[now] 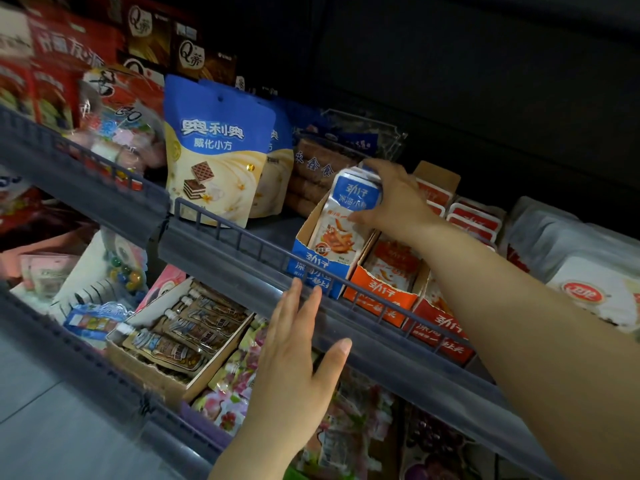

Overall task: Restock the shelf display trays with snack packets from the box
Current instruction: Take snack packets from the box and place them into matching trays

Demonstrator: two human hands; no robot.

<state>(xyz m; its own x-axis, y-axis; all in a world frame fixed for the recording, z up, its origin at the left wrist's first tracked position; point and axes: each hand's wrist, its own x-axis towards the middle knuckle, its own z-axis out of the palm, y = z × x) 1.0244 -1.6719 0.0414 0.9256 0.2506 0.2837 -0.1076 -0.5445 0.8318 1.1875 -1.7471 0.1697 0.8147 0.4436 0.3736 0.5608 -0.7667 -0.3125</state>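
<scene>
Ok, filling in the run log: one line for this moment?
right hand: grips packets in blue tray | left hand: open, by shelf rail

Shop aisle, tiered grey shelves [221,258] with rail fronts, crowded snack packets [214,150], cardboard display trays [313,268]

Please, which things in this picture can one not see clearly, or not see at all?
- Head view: the supply box is outside the frame.
- The right hand covers the tops of the packets; their count is unclear.
- The packets hide how full the blue tray is.
- Red packs, top left: blurred.
- White pack: cut by the right edge.
- Left hand touching the rail or not: unclear.
</scene>
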